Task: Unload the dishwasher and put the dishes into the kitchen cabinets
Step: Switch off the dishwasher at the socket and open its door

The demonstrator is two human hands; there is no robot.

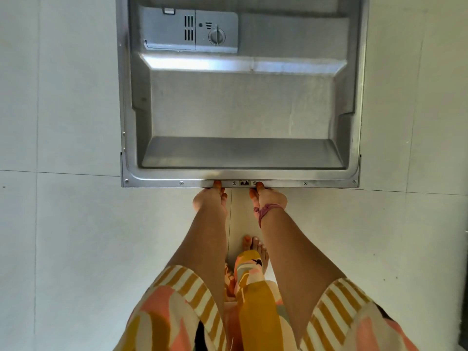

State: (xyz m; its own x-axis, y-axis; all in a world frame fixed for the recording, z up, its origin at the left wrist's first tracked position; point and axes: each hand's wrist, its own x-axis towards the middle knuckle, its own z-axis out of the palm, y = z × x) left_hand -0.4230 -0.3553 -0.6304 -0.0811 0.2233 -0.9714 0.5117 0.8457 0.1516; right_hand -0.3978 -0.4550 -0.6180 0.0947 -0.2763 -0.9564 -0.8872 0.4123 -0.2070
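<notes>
Head view, looking straight down: the pale tiled floor (63,224) fills the frame on both sides, its grout lines running across and along. Over it lies the dishwasher door (240,110), fully lowered and flat, its stainless inner face turned up toward you; the dishwasher racks and any dishes are out of frame, so the load cannot be assessed. The door's recessed panel is bare metal with a bright reflective band across its upper part. In the upper left of the door sits the grey detergent dispenser (188,29), with a slotted vent and a round rinse-aid cap (216,36) at its right end. The near edge of the door carries a row of small screws and a central latch (244,183). Your left hand (211,198) grips that near edge just left of the latch, thumb on top of the rim and fingers curled beneath. Your right hand (269,197) holds the same edge just right of the latch in the same manner, thumb over and fingers under. A purple cord bracelet (266,211) is tied round your right wrist. Patterned sleeves with mustard stripes cover both upper arms, and a bare foot (255,247) shows on the floor between your forearms.
</notes>
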